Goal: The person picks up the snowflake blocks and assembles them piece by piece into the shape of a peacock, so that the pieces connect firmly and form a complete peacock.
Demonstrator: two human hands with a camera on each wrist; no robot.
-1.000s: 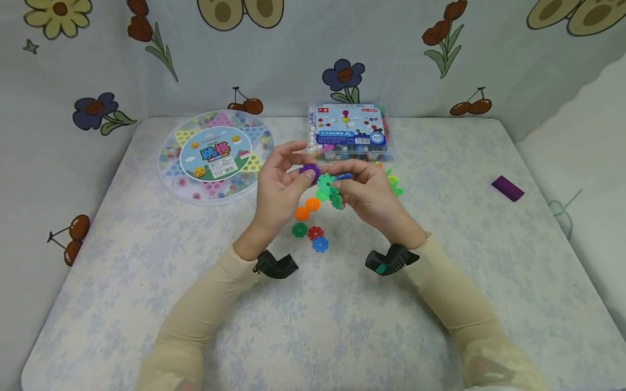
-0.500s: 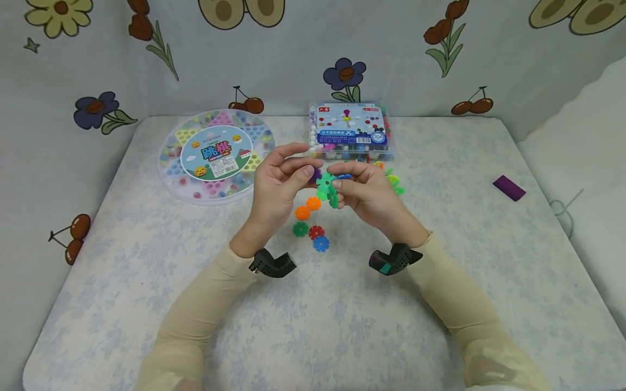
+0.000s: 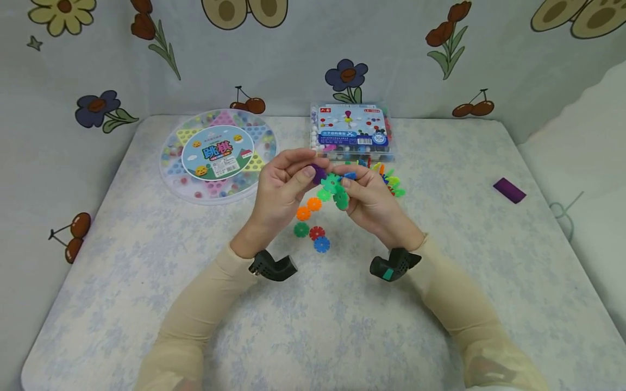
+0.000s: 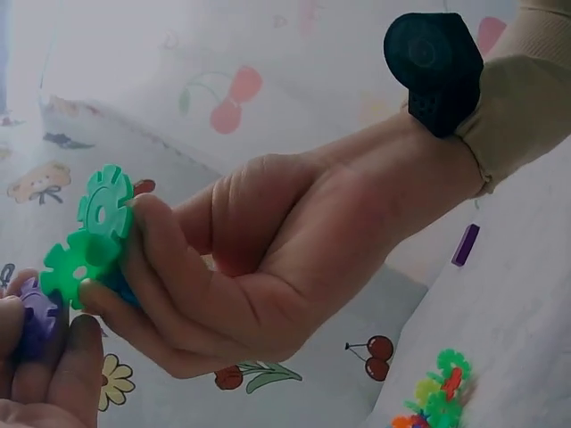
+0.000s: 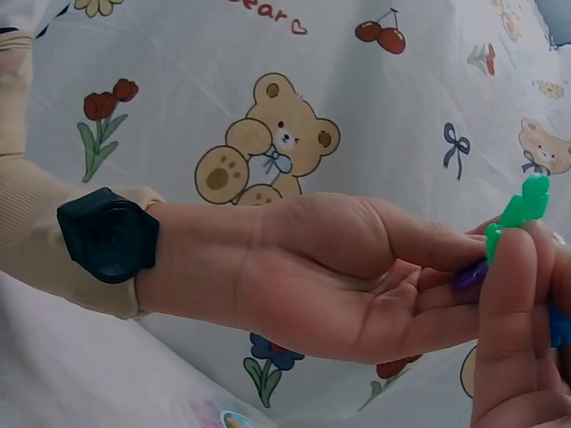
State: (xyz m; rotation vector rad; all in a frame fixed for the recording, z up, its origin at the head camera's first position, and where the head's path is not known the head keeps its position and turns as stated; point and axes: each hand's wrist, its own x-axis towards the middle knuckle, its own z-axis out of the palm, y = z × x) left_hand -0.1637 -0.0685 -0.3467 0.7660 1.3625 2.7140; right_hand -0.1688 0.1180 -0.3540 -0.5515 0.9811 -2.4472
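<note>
In the head view, my left hand (image 3: 276, 193) pinches a purple snowflake disc (image 3: 318, 174) between thumb and fingers. My right hand (image 3: 376, 203) grips a small cluster of joined green snowflake discs (image 3: 341, 199) with a blue disc (image 3: 349, 176) beside them, partly covered by fingers. The purple disc is right at the edge of the upper green disc (image 4: 78, 267), as the left wrist view also shows. Most of the purple disc is hidden by my left fingers. Beneath the hands lie loose discs: light green, orange (image 3: 314, 204), dark green (image 3: 301, 229), red (image 3: 317, 233) and blue (image 3: 321, 244).
A round Chinese checkers box (image 3: 168, 182) stands at the back left, and a clear case of beads and rods (image 3: 352, 130) at the back centre. A pile of mixed-colour discs (image 3: 393, 182) lies behind my right hand. A purple block (image 3: 509, 190) rests far right.
The purple disc has turned from face-on to tilted and come right up to the green cluster. The cluster has tilted and shifted slightly right in my right hand.
</note>
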